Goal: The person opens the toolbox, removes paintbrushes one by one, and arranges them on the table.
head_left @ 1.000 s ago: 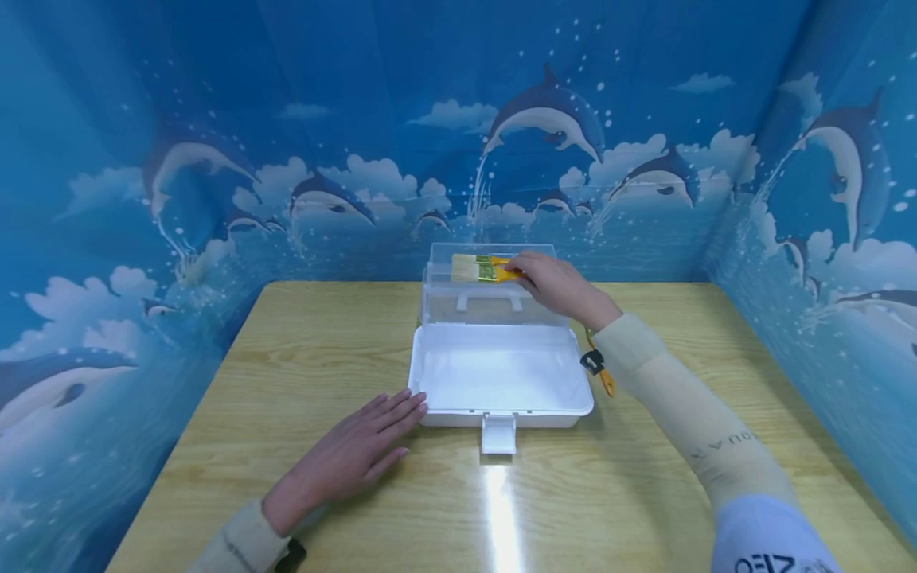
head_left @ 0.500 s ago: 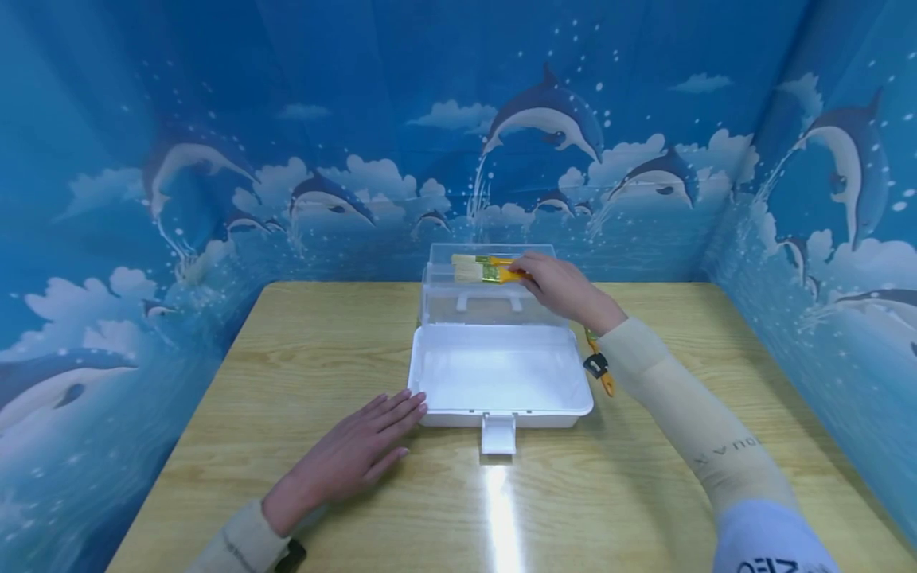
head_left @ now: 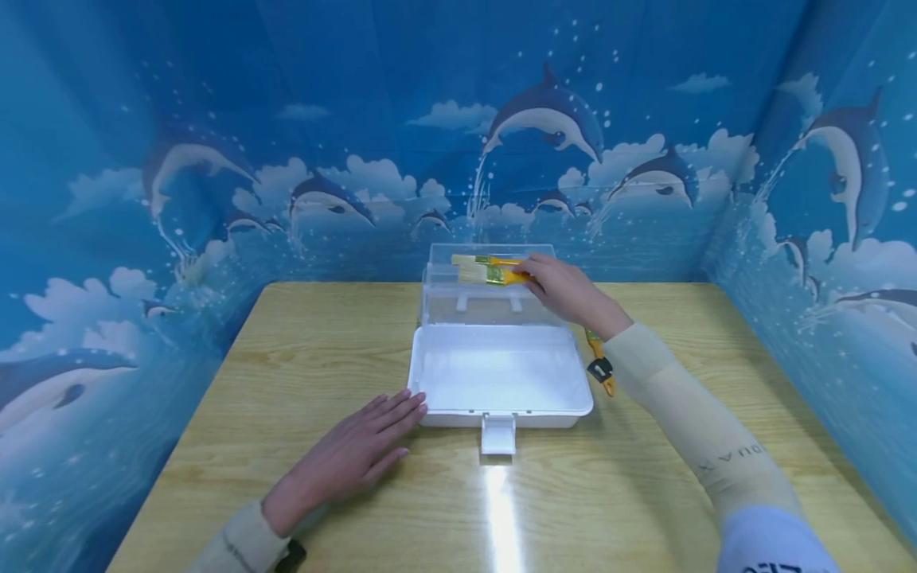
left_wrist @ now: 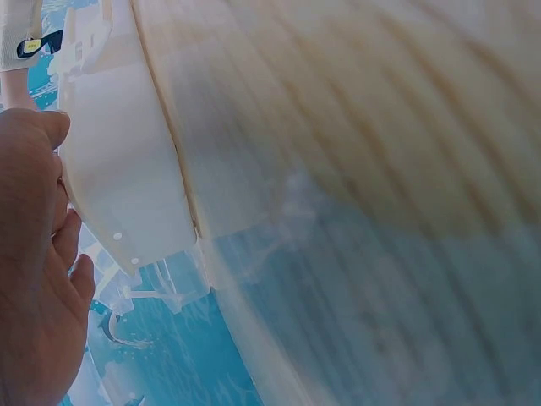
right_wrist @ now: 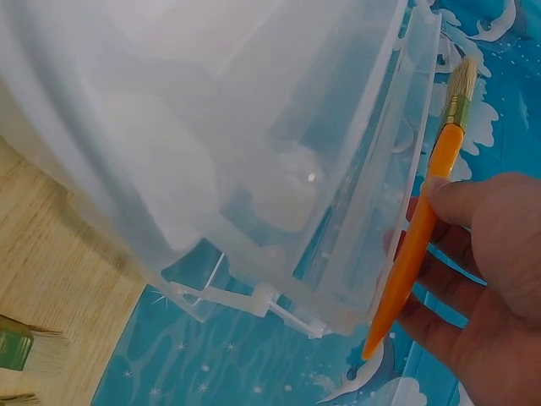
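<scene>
In the head view, my right hand (head_left: 566, 290) pinches a flat paintbrush (head_left: 494, 275) with an orange handle, green-gold ferrule and pale bristles pointing left. It is held at the raised clear lid (head_left: 494, 310) of a white plastic box (head_left: 501, 370). Just behind it shows a second, narrower paintbrush (head_left: 476, 260); whether my fingers hold that too, I cannot tell. The right wrist view shows one brush (right_wrist: 431, 186) between thumb and fingers, beside the translucent lid. My left hand (head_left: 351, 446) lies with straight fingers, its fingertips at the box's front left corner.
Another orange-handled paintbrush (head_left: 607, 383) lies right of the box, partly hidden by my right sleeve. The box's latch (head_left: 498, 434) hangs down in front. A wooden table (head_left: 322, 342) bears everything, with a dolphin-printed blue backdrop (head_left: 358, 119) around it.
My right hand has shifted slightly right with the front paintbrush, while the narrower brush behind keeps its place. My left hand and the box have not moved.
</scene>
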The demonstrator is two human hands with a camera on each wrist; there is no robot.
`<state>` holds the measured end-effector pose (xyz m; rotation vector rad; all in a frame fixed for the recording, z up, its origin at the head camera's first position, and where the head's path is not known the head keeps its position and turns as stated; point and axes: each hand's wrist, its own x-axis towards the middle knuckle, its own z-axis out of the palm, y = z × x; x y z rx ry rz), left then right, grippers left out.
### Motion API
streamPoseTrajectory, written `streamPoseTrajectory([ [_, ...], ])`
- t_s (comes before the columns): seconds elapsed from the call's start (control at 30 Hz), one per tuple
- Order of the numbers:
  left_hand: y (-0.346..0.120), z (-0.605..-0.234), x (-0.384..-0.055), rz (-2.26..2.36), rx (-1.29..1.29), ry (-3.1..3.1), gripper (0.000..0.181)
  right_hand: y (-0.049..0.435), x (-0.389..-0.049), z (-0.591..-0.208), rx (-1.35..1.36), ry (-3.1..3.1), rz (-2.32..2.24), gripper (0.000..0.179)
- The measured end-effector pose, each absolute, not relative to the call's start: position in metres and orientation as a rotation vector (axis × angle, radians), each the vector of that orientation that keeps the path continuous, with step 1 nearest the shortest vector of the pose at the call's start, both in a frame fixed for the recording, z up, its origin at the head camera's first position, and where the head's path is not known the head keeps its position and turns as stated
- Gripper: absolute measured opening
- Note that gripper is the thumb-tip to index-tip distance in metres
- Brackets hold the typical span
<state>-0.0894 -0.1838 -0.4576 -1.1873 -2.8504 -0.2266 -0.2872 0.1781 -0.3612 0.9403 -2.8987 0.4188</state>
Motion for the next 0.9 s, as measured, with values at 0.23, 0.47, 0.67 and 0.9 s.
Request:
streamPoseTrajectory([
  [0.23,-0.183,-0.458,-0.089,-0.224,-1.181,-2.853,0.063,0.183,-0.284,-0.364,0.921,-2.904,0.422,0.032],
  [0.47,-0.183,-0.459,-0.09,-0.205,-1.179,-2.849,0.064,0.187,-0.281,-0.365,0.906,-2.901,0.438,0.034],
  [0.67,-0.182,-0.457,-0.09,-0.226,-1.177,-2.868,0.063,0.19,-0.279,-0.366,0.904,-2.885,0.449,0.035],
  [0.9,-0.183,-0.457,-0.089,-0.226,-1.178,-2.865,0.064,0.192,-0.274,-0.366,0.864,-2.9,0.466,0.037],
])
